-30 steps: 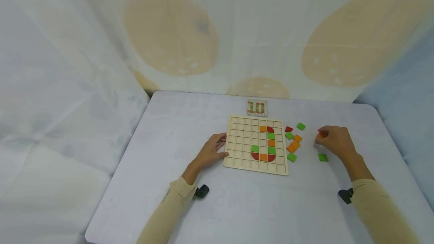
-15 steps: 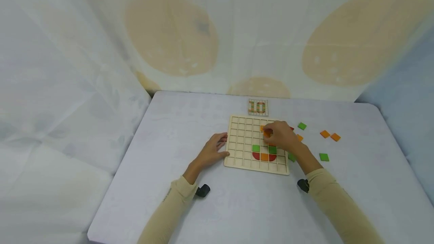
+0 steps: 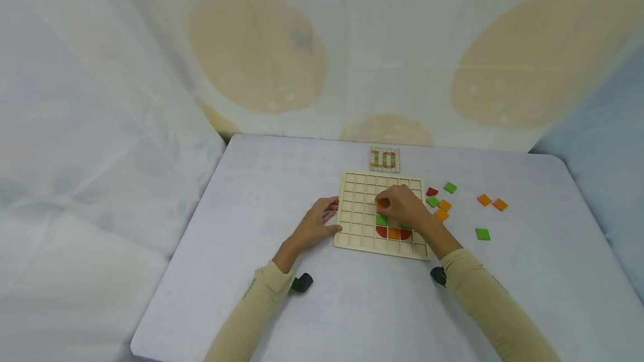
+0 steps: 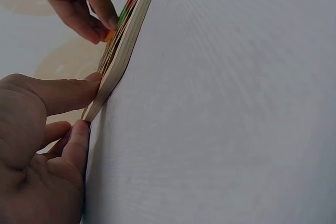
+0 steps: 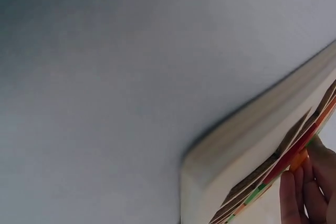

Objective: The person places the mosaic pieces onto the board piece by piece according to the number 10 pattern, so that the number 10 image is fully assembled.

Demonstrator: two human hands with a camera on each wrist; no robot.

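Your right hand (image 3: 405, 205) was over the gridded wooden board (image 3: 354, 222), right of the frame's centre in the head view, with thumb and fingertips clamped on an orange tile (image 3: 384, 204). That tile was just above a green tile (image 3: 381, 220) on the board; whether it sat in a square I could not tell. Your left hand (image 3: 314, 222) was at the board's left edge — thumb and fingers apart, the tips touching the rim.

Toward the board's lower right you had a row of a red piece (image 3: 381, 232), an orange square (image 3: 394, 233) and a second red piece (image 3: 406, 234), the last partly behind your right wrist. Your hand hid some of the squares above.

To the right of the board lay your loose tiles: a red quarter piece (image 3: 432, 191), with a green square (image 3: 432, 201) near it, and two more orange ones below. Farther right you had an orange pair (image 3: 492, 202), and below that a lone green square (image 3: 483, 234). A small patterned card (image 3: 384, 160) lay just above the board on the white table (image 3: 352, 306).
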